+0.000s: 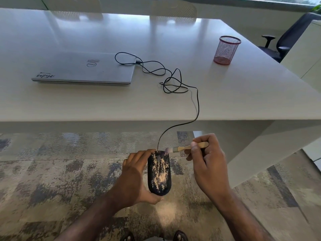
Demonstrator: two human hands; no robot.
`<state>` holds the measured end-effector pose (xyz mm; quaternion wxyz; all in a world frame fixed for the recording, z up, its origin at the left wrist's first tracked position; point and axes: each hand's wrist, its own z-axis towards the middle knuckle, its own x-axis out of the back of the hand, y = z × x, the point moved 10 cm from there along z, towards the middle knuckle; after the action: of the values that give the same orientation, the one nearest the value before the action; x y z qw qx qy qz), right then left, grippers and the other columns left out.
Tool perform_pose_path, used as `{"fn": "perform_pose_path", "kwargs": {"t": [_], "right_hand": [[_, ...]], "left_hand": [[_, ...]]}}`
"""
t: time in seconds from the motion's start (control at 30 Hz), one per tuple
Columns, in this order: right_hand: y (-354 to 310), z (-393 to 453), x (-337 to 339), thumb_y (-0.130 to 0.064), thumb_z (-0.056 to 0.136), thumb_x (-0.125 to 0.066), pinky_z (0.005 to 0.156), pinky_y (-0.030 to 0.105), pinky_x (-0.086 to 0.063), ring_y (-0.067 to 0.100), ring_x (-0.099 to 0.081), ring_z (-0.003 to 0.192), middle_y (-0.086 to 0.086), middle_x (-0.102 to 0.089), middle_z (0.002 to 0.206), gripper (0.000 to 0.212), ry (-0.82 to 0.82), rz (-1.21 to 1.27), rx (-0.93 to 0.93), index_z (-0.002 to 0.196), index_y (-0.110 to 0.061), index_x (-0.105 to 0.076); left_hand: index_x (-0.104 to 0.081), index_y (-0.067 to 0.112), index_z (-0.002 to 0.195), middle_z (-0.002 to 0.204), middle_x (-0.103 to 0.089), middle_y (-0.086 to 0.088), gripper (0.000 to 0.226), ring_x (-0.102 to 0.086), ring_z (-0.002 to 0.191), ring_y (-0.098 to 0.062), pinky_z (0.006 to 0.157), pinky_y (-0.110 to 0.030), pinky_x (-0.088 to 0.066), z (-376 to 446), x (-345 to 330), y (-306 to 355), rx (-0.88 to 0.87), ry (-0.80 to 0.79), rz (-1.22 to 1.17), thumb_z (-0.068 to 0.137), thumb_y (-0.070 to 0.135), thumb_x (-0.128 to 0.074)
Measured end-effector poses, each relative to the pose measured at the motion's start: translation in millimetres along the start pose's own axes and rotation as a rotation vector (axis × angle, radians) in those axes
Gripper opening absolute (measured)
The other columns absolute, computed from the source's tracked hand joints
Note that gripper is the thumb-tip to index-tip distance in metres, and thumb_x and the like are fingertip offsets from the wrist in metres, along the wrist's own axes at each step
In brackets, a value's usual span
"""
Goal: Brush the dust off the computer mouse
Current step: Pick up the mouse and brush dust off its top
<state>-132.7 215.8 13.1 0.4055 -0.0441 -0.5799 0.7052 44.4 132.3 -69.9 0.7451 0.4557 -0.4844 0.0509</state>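
Computer mouse (159, 173): black, wired, thickly speckled with pale dust over its top; held in the air below the near edge of the tabletop (243, 94), above patterned carpet (52, 171), long axis pointing away from the person.

Left hand (133, 178): cupped round the mouse from its left side, fingertips curled over the far end, thumb under the near end.

Right hand (207, 162): pinching the wooden handle of a small brush (186, 148) between thumb and fingers (remaining fingers curled in toward the palm).

Brush: lying roughly level, bristles pointing left, tip touching or just beside the far right corner of the mouse; bristles blurred, exact contact not discernible.

Cable (197, 105): black, rising from the far end of the mouse, over the tabletop edge, tangled in loose loops, ending at the right side of the laptop (83, 68).

Laptop: silver, closed, flat on the left half of the tabletop.

Mesh pen cup (226, 50): red, upright, well apart to the right.

Also noted: office chair (284, 39) at far right beyond the tabletop; sandalled feet (179, 236) at bottom edge.
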Motion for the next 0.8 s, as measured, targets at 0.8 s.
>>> {"fn": "perform_pose_path", "kwargs": {"t": [0.8], "right_hand": [[1.9, -14.3, 4.9, -0.021, 0.097, -0.055, 0.059, 0.032, -0.057, 0.013, -0.069, 0.067, -0.001, -0.07, 0.073, 0.007, 0.011, 0.088, -0.044, 0.092, -0.025, -0.054]], "left_hand": [[-0.032, 0.035, 0.143, 0.129, -0.046, 0.016, 0.126, -0.038, 0.116, -0.006, 0.097, -0.014, -0.018, -1.3, -3.1, -5.6, 0.017, 0.008, -0.053, 0.033, 0.063, -0.087]]}}
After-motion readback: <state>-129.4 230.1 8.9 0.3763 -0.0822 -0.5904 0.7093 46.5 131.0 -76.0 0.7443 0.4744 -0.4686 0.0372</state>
